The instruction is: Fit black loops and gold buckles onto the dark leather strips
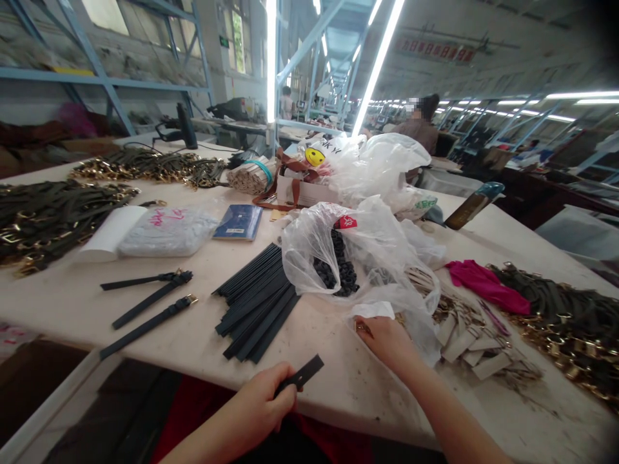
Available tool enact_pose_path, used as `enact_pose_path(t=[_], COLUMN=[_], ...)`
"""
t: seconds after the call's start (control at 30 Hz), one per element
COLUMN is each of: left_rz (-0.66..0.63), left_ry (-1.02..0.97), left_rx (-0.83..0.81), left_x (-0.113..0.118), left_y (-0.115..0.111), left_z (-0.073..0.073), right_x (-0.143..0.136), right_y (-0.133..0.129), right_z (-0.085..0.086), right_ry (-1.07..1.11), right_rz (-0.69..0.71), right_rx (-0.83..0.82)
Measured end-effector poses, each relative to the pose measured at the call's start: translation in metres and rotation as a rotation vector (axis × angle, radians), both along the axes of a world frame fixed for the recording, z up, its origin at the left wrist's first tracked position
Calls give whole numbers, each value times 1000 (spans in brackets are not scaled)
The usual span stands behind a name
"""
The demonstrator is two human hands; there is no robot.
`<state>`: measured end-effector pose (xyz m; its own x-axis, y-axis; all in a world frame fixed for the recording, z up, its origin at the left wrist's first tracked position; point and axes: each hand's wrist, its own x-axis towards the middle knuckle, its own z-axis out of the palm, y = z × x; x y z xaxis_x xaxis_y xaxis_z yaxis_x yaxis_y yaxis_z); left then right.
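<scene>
My left hand is closed round a short dark leather strap, whose end with a small hole sticks out past the thumb. At the table's front, my right hand has its fingertips pinched on a small gold-coloured metal piece, mostly hidden by the fingers. That hand touches the edge of a white scrap and a clear plastic bag. Between the hands and the far side lies a fanned stack of dark straps. An open plastic bag beside it holds many small black loops.
Three straps, some with gold buckles, lie at the left. Beige straps, a magenta cloth and dark buckled straps cover the right. Behind are a blue booklet, a wrapped packet and a bulky white bag.
</scene>
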<state>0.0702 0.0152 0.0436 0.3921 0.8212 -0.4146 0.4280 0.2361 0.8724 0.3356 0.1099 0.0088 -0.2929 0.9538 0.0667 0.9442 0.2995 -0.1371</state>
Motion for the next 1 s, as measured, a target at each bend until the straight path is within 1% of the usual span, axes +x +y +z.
enact_pose_path(t=[0.2,0.3,0.37,0.4,0.47,0.53,0.57,0.6,0.67,0.73,0.77,0.87,0.93,0.97,1.0], left_rz=[5,25,53,67,97,147,181,212,257,272,276,271,243,229,218], left_ry=[-11,-43,-54,-60,-76,-100,-114,-128,-150,-146,-137,-120,-129,-132,-133], left_rx=[-5,20,58,76,120,167,186,198,200,204,202,162,148,153,158], left_x=[-3,-4,-3,-3,-1,1,2,2,1,0,-1,-3,-3,-4,-4], left_y=[-3,-2,-1,0,2,5,7,8,9,10,10,11,12,12,12], left_z=[-2,-5,-6,-5,-3,0,1,3,4,5,6,5,5,5,5], right_x=[1,-2,-10,-18,-38,-63,-75,-87,-107,-119,-122,-121,-117,-115,-113], right_y=[-5,-14,-23,-28,-40,-53,-59,-65,-73,-79,-80,-81,-79,-78,-78], right_z=[2,6,10,13,20,25,27,28,28,25,23,20,20,20,20], right_ry=[101,216,311,415,760,1176,1337,1450,1576,1593,1564,1340,1204,1195,1237], right_rz=[-52,-78,-98,-115,-164,-204,-216,-215,-201,-172,-147,-32,32,32,2], right_rx=[1,21,24,1,-111,-300,-389,-457,-539,-559,-545,-396,-311,-310,-337])
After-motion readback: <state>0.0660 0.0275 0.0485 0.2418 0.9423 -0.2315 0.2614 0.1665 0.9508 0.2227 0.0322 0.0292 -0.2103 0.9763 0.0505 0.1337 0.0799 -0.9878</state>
